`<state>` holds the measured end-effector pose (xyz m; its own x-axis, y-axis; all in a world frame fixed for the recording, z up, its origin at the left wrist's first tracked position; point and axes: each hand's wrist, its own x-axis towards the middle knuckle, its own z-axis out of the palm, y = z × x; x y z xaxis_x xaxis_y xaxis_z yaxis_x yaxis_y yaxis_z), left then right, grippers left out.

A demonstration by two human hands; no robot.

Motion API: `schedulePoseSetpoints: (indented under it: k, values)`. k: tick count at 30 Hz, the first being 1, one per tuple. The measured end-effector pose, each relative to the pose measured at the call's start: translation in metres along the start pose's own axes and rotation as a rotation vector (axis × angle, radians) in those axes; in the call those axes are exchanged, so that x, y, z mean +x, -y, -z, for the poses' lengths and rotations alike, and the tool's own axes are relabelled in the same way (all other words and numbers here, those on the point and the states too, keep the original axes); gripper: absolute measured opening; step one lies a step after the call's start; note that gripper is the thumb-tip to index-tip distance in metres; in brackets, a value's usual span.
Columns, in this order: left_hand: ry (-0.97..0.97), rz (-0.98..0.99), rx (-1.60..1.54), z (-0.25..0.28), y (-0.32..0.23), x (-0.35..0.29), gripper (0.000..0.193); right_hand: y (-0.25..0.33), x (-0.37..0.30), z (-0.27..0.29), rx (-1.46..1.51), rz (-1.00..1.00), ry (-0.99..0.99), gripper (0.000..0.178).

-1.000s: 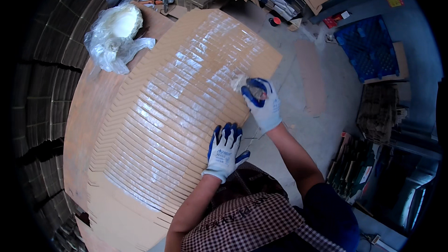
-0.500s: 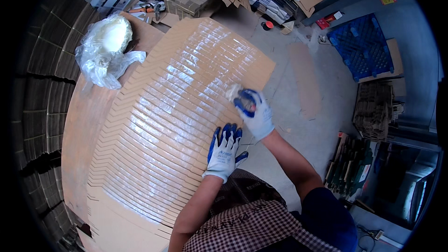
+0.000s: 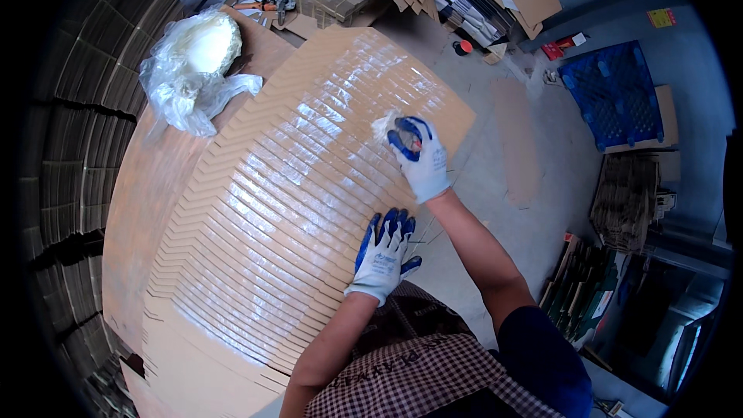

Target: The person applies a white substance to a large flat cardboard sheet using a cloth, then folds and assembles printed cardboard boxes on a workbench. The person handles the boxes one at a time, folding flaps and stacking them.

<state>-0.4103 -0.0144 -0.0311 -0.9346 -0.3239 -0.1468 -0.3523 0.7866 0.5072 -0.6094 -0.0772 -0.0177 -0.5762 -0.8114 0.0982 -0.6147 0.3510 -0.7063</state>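
Many cardboard sheets lie fanned out in overlapping rows on a wooden table, their exposed strips shiny with wet white streaks. My right hand, in a white glove with blue palm and fingers, is closed around a brush with a pale, whitish head. That head touches the sheets towards their right side; its handle is mostly hidden by my fingers. Nearer to me, my left hand, gloved alike, lies flat on the right edge of the sheets, fingers stretched out. A plastic-lined bowl of white paste stands at the far left.
The wooden tabletop shows left of the sheets. Bundled cardboard stacks wall the left side. Flat cardboard and an orange-handled tool are at the back. A blue pallet leans by the right wall, with more cardboard stacks nearer.
My right hand has moved the brush farther away across the sheets. My left hand stays flat on their edge. The whole view has shifted slightly.
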Motion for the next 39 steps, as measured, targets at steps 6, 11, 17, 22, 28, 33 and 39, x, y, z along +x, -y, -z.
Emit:
schedulePoseSetpoints:
  k: [6,11,17,22,28,33,39]
  values:
    - [0.195,0.033,0.003,0.002,-0.001,0.002,0.079,0.024,-0.039,-0.005,0.242,0.023,0.105,0.044]
    - [0.047,0.026,0.059,0.003,-0.003,0.002,0.081,-0.003,0.015,0.005,-0.044,0.045,-0.143,0.042]
    - [0.043,0.046,0.017,-0.002,0.000,0.002,0.083,-0.016,0.016,0.025,0.400,-0.198,-0.169,0.041]
    - [0.061,0.025,0.030,0.003,-0.006,0.007,0.084,-0.052,0.051,0.031,-0.128,-0.081,-0.281,0.038]
    - [0.132,0.095,0.050,0.014,-0.014,0.014,0.083,-0.046,0.055,0.043,-0.173,0.263,-0.031,0.044]
    - [0.078,-0.003,0.063,0.018,-0.008,0.052,0.085,-0.057,0.053,0.033,-0.333,0.435,0.200,0.050]
    - [0.096,-0.013,0.062,0.008,-0.004,0.060,0.087,-0.100,0.116,0.050,-0.245,0.131,0.011,0.045]
